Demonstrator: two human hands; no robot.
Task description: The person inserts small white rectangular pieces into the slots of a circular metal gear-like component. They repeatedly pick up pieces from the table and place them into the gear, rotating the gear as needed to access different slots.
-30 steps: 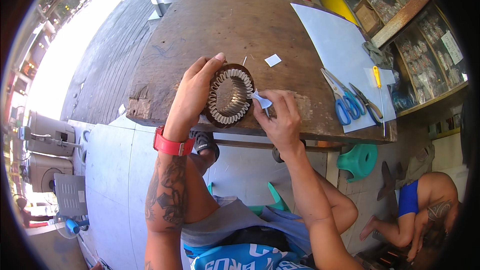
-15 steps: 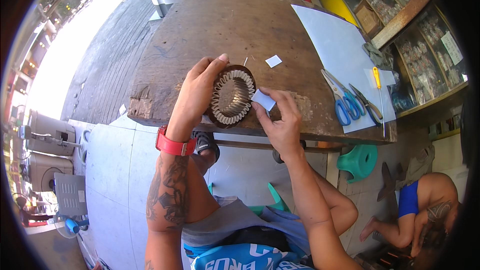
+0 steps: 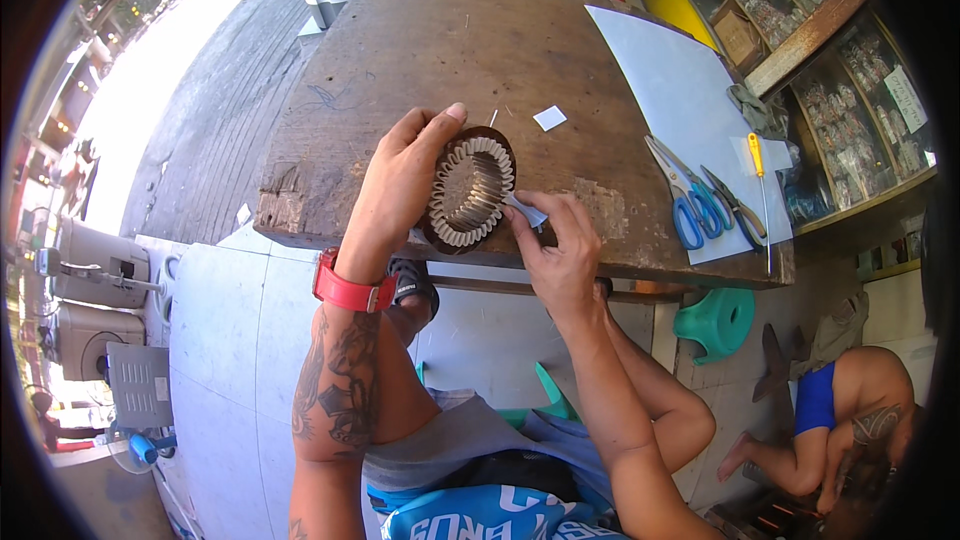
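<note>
My left hand [image 3: 400,170] grips a stator core [image 3: 488,185] from its left side, near the front edge of the wooden table. The core is a dark brown ring, its inner slots lined with pale folded strips, its open face tilted toward me. Between the thumb and fingers of my right hand [image 3: 562,250] is a small white piece of paper [image 3: 527,210], held at the right side of the core. Its near end meets the rim; whether it enters a slot I cannot tell. Another white paper piece [image 3: 549,118] lies flat on the table beyond.
On the worn wooden table [image 3: 400,50], a large white sheet [image 3: 650,70] lies at the right. Blue-handled scissors [image 3: 690,210], pliers [image 3: 738,212] and a yellow-handled screwdriver [image 3: 756,160] rest there. A green stool [image 3: 715,325] stands below. Another person [image 3: 840,410] crouches at the lower right.
My right hand has turned the white paper more edge-on and brought it against the stator core's right side. The core has tilted slightly in my left hand.
</note>
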